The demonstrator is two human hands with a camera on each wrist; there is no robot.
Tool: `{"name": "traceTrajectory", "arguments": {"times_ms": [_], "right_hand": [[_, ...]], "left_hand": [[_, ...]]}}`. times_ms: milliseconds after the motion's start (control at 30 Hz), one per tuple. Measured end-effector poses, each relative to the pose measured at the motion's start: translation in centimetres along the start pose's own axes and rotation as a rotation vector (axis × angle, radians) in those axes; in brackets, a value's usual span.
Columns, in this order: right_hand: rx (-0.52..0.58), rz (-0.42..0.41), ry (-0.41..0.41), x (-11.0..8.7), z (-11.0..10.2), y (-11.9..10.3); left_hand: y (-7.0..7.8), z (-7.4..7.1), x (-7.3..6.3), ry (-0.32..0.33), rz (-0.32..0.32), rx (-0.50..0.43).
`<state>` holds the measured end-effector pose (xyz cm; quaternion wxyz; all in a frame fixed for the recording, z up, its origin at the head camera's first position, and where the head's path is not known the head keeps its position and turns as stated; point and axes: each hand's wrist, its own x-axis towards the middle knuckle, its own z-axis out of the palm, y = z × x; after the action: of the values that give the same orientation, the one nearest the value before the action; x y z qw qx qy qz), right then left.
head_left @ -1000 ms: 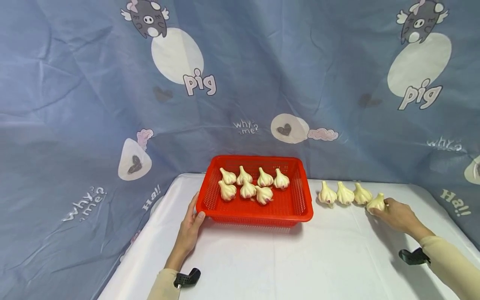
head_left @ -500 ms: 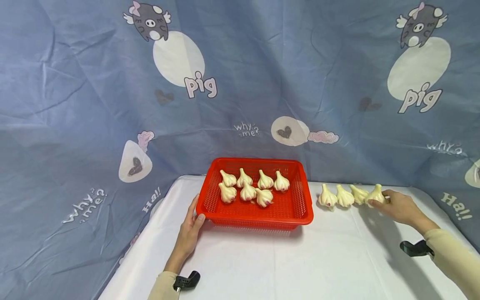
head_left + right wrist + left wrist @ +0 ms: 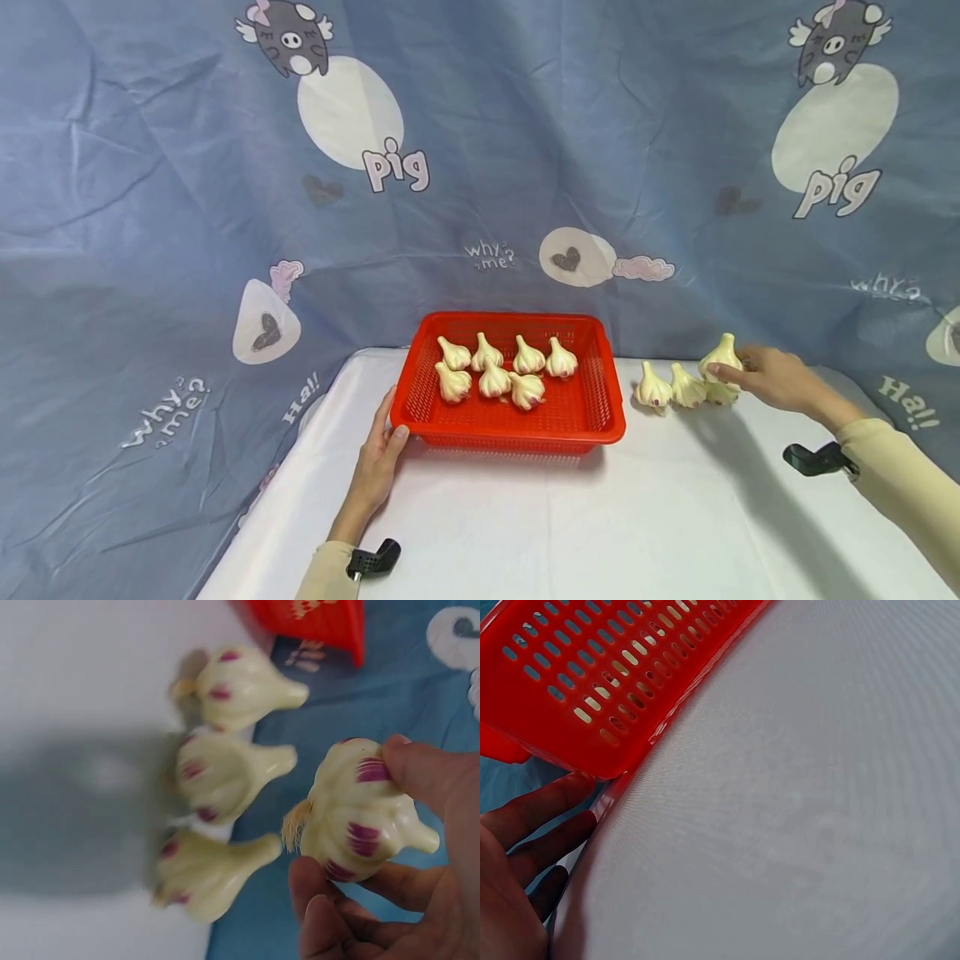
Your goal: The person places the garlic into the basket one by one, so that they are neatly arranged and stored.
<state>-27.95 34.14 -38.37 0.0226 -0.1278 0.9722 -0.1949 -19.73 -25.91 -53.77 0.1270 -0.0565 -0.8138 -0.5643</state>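
Right hand [image 3: 780,379], bare, by the far right of the surface [image 3: 637,517], which is covered in white cloth. Its fingers are narrowed round a glossy, cream garlic bulb with purple streaks [image 3: 720,358], thumb on one flank, fingertips on the other. Bulb looks raised; a long shadow falls below the arm. Exact gap cannot be told.

Long axis near upright in the head view, neck up. Right-wrist view: neck lies towards the palm, pale root tuft towards three similar cream bulbs in a row [image 3: 652,390]. In the head view the held one partly covers the rightmost of these.

Key relation: the red, rectangular, perforated plastic basket [image 3: 517,435] lies to the left of the held bulb, the row between them. Right hand is the nearer by far. Seven more cream bulbs [image 3: 493,381] lie inside, at the back and towards the left; near right of the basket floor is bare.

Left hand [image 3: 377,467] at the basket's near left corner, fingers extended and touching it; how firmly, cannot tell.
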Motion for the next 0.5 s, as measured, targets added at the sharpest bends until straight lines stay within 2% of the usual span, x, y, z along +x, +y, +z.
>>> {"name": "traceTrajectory", "arguments": {"times_ms": [267, 500], "right_hand": [[0.060, -0.006, -0.081, 2.3, -0.1, -3.7], [0.046, -0.070, -0.072, 4.1, -0.3, -6.7]], "left_hand": [[0.1, -0.3, 0.0, -0.002, -0.001, 0.005], [-0.1, 0.0, 0.2, -0.004, -0.011, -0.042]]}}
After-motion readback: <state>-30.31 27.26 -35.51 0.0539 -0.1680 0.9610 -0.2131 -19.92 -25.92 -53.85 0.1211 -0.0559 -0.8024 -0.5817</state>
